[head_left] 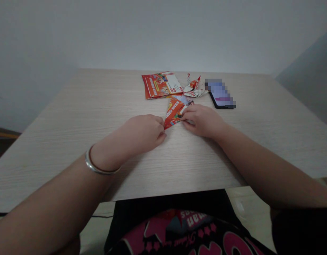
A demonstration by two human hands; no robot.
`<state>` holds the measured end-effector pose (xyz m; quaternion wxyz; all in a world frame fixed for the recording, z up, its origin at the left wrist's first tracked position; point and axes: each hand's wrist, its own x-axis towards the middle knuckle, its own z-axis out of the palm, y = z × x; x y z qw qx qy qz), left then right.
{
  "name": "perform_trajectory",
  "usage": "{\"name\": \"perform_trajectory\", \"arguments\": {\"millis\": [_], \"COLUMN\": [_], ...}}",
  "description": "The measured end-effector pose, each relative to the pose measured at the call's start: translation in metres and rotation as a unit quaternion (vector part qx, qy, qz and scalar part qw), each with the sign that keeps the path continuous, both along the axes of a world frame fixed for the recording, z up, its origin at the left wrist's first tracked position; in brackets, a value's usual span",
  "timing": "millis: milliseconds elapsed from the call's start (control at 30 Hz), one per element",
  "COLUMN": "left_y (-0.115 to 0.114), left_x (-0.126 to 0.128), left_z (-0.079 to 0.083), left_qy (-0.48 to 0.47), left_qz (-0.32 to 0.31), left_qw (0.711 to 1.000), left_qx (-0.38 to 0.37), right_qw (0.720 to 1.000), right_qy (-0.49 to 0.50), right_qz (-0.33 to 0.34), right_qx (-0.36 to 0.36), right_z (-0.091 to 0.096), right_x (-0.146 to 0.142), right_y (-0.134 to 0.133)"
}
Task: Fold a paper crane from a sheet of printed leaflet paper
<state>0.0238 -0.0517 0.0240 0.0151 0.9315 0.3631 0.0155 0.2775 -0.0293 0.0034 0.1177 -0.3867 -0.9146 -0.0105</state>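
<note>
A printed sheet of paper (173, 110), orange and red with white lettering, lies partly folded into a pointed shape on the table. My left hand (149, 132), with a silver bangle on its wrist, pinches the paper's near left corner. On the other side, my right hand (199, 119) has its fingers closed on the right edge. The fingertips of both hands partly cover the paper. Just beyond it lies a stack of similar printed leaflets (159, 86). Beside that stack sits a folded paper crane (193, 86) in red and white.
A phone (220, 94) with a lit, pixelated screen lies at the back right, near the crane. The pale wood-grain table (73, 106) reaches back to a plain wall (163, 35). The table's near edge runs just in front of my body.
</note>
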Motion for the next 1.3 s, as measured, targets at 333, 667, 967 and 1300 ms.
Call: {"name": "perform_trajectory", "arguments": {"millis": [333, 667, 967, 1300], "left_y": [-0.03, -0.033, -0.023, -0.015], "left_x": [0.022, 0.036, 0.025, 0.027], "left_z": [0.029, 0.041, 0.033, 0.029], "left_qy": [0.086, 0.04, 0.017, -0.077], "left_qz": [0.042, 0.1, 0.071, 0.088], "left_qw": [0.995, 0.994, 0.992, 0.988], "left_qx": [-0.026, 0.03, 0.1, 0.096], "right_qw": [0.994, 0.995, 0.999, 0.995], "right_qy": [0.038, 0.024, 0.024, -0.039], "right_qz": [0.081, 0.073, 0.02, -0.095], "right_qx": [0.059, 0.057, 0.02, -0.012], "right_z": [0.007, 0.019, 0.04, 0.074], "right_x": [0.004, 0.001, -0.007, -0.027], "right_y": [0.001, -0.007, -0.02, -0.037]}}
